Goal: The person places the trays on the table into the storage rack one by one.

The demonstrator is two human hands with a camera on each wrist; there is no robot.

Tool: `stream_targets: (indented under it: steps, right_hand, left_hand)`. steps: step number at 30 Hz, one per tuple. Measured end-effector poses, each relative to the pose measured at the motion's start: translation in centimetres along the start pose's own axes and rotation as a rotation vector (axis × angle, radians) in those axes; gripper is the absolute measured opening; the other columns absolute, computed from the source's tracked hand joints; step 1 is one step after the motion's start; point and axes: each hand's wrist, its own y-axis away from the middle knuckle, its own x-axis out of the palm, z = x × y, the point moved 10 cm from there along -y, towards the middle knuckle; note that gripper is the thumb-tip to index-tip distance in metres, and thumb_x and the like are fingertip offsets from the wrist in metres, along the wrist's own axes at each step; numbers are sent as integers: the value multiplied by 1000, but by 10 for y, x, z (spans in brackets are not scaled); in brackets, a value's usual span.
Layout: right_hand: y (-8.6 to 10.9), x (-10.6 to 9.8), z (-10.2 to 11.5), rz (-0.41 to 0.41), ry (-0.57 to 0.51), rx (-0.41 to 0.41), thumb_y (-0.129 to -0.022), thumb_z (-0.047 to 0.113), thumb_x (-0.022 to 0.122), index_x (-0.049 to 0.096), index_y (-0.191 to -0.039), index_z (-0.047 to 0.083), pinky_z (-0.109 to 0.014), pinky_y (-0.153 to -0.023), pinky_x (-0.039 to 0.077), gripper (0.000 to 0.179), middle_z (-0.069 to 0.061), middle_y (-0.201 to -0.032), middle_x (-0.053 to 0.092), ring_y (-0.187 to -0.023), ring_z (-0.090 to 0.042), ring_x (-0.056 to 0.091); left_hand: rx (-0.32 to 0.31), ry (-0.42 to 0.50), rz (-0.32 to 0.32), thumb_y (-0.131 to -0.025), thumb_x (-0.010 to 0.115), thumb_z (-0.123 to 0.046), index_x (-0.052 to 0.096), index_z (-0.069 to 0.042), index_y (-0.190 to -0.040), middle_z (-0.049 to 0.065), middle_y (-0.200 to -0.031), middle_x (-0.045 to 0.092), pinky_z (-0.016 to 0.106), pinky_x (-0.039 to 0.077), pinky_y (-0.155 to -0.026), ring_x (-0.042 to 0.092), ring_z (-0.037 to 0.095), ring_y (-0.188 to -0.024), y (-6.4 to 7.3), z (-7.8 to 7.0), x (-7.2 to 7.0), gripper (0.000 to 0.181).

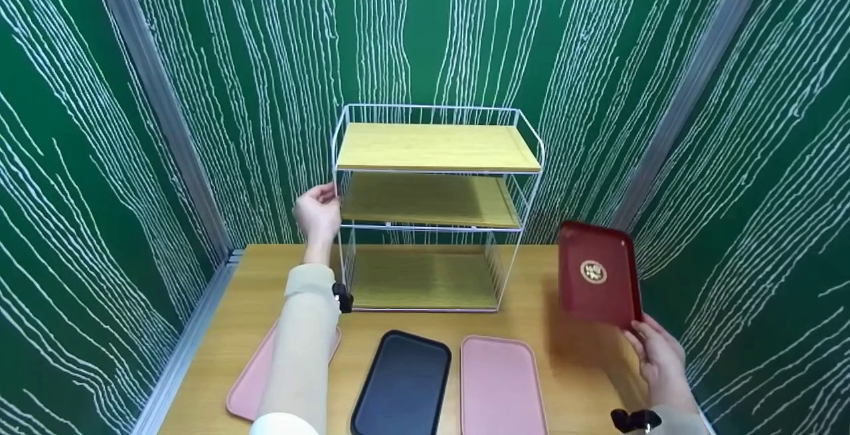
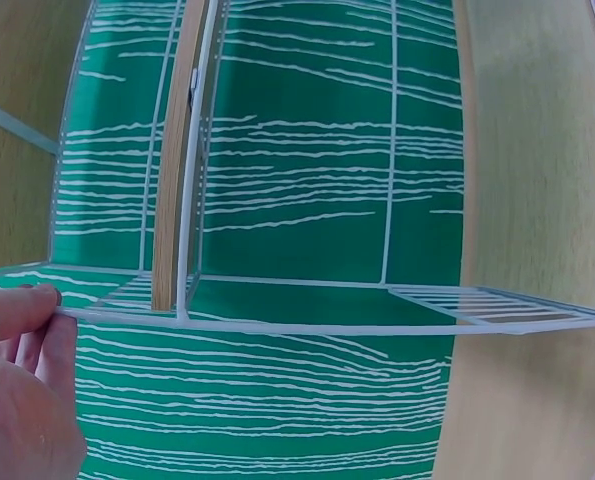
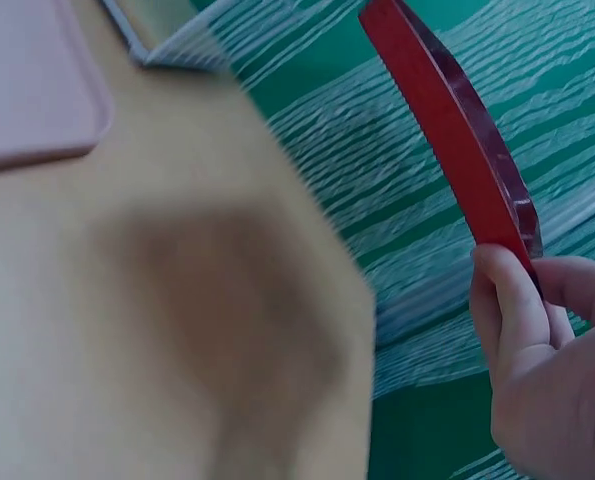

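A three-tier shelf rack with a white wire frame and wooden boards stands at the back of the table. My left hand pinches its left front upright beside the middle tier; the left wrist view shows the thumb and fingers at the white wire. Out to the right, my right hand grips a dark red tray with a round gold emblem by its lower corner. The tray is raised above the table and tilted up. Seen edge-on in the right wrist view, the red tray sits between thumb and fingers.
On the wooden table in front of the rack lie a black tray and a pink tray. Another pink tray is partly under my left forearm. Green walls with white lines and metal posts enclose the table.
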Motion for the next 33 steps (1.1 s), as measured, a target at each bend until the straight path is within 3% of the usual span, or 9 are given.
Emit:
stream_targets:
  steps: [8,14,24,33]
  right_hand:
    - [14,29,13,-2,-33,-42,-98,-1,75,70,-127,21,-26,-86,60,36,0,-99,79,-95,-17,80]
    - [24,52,24,5,-99,-132,-97,-7,71,68,-124,14,-26,-79,62,34,0,-99,76,-86,-15,78]
    - [48,83,26,60,-189,-157,-94,-5,77,74,-125,16,-29,-84,62,37,-3,-106,80,-94,-19,79]
    - [64,108,36,94,-260,-191,-92,-8,78,73,-130,15,-31,-86,62,45,-1,-114,77,-96,-18,76]
  left_hand:
    - [13,-71,-25,-95,72,8,79,-4,-119,16,-120,78,39,61,-96,75,27,-110,2,-1,-6,28]
    - [29,-53,-33,-96,72,8,80,-1,-118,19,-118,78,42,61,-98,75,31,-111,1,-4,-5,25]
    - [-26,-8,-29,-96,70,9,80,-4,-117,15,-116,78,40,61,-97,74,32,-113,3,2,-3,26]
    - [25,-49,-33,-98,69,7,80,-4,-119,14,-117,78,40,61,-98,74,30,-112,7,-8,-3,25]
